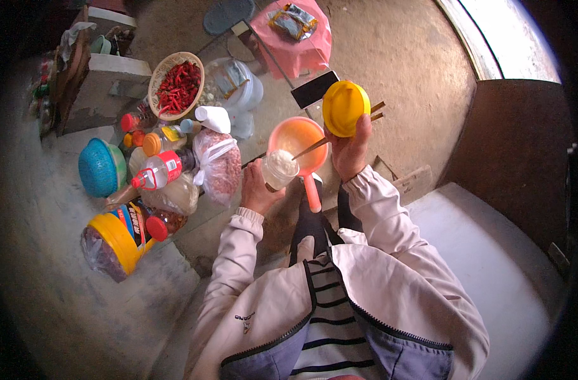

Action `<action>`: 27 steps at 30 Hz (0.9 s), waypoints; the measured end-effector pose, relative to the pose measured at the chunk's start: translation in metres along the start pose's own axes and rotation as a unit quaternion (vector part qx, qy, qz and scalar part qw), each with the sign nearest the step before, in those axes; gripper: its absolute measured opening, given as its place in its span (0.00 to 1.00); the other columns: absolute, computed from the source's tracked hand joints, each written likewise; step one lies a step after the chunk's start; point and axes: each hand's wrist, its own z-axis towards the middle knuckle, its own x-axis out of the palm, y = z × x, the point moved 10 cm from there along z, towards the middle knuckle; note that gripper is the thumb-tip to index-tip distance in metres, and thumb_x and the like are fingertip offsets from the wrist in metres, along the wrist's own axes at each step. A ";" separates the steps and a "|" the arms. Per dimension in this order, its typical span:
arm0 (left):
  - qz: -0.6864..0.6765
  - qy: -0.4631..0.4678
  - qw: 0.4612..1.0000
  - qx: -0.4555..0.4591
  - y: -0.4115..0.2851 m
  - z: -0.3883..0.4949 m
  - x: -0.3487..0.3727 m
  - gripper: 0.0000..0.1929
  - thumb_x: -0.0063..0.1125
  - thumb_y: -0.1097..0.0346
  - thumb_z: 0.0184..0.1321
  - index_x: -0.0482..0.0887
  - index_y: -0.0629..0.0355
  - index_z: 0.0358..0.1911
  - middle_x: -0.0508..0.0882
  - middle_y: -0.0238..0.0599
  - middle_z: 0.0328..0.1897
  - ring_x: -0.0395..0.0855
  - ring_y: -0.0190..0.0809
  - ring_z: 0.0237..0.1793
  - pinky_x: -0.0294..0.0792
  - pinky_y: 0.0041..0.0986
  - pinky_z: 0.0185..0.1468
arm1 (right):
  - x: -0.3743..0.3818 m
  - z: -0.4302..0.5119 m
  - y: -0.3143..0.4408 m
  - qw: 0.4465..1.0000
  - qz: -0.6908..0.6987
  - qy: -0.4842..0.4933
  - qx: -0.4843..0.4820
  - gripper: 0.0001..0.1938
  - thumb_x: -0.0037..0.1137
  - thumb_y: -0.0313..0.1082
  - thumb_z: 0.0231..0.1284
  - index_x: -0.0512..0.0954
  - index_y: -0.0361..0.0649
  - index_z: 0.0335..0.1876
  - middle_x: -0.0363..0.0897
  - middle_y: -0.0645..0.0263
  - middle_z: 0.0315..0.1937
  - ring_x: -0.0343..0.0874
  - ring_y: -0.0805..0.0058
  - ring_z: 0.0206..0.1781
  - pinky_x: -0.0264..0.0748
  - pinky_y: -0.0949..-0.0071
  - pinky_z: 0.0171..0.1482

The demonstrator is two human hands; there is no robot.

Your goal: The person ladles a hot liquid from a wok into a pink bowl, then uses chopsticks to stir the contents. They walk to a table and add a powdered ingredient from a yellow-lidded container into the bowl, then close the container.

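My left hand (259, 189) grips a clear plastic jar (275, 178) tilted toward the right. A white, lumpy substance (283, 161) fills it to near the mouth. My right hand (351, 156) holds a round yellow lid or shallow dish (346, 108) together with a pair of wooden chopsticks (311, 147). The tips of the chopsticks meet the white substance, and their other ends stick out past the yellow piece. Just behind the jar is an orange plastic scoop (300, 128), its handle (311, 192) pointing toward me. The jar hides part of the scoop's rim.
To the left stand a basket of red chillies (176, 88), a bag of peanuts (217, 164), a red-capped bottle (160, 170), a blue basket (98, 167) and a yellow-lidded tub (110, 242). A dark phone-like slab (314, 90) and a pink-covered stool or surface (293, 52) lie beyond the scoop.
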 end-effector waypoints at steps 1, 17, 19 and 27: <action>-0.005 -0.003 1.000 0.001 -0.001 -0.001 -0.001 0.51 0.81 0.57 0.35 0.63 0.63 0.65 0.74 0.55 0.55 0.73 0.62 0.58 0.68 0.50 0.62 | 0.001 0.000 0.002 1.000 0.004 0.002 -0.001 0.38 0.50 0.74 0.64 0.71 0.49 0.65 0.79 0.66 0.50 0.77 0.75 0.40 0.73 0.74 0.37; 0.008 0.000 1.000 0.013 -0.026 0.004 -0.013 0.50 0.82 0.59 0.34 0.63 0.62 0.64 0.74 0.55 0.56 0.72 0.62 0.58 0.67 0.51 0.62 | 0.009 -0.011 -0.031 0.998 0.018 -0.003 0.057 0.37 0.48 0.72 0.66 0.72 0.44 0.64 0.79 0.65 0.50 0.76 0.76 0.44 0.71 0.75 0.42; 0.005 0.005 1.000 0.006 -0.028 0.004 -0.013 0.49 0.81 0.59 0.35 0.64 0.62 0.64 0.74 0.55 0.55 0.72 0.62 0.58 0.67 0.51 0.62 | 0.014 -0.013 -0.038 0.997 0.012 0.025 0.072 0.36 0.49 0.71 0.67 0.71 0.44 0.64 0.78 0.66 0.51 0.76 0.75 0.47 0.71 0.73 0.45; 0.025 0.011 1.000 -0.009 -0.024 0.002 -0.010 0.49 0.80 0.55 0.34 0.65 0.62 0.62 0.74 0.56 0.52 0.72 0.63 0.56 0.68 0.52 0.60 | 0.019 -0.011 -0.047 0.997 -0.045 0.031 0.052 0.37 0.53 0.70 0.65 0.70 0.43 0.64 0.76 0.68 0.45 0.74 0.78 0.40 0.68 0.76 0.39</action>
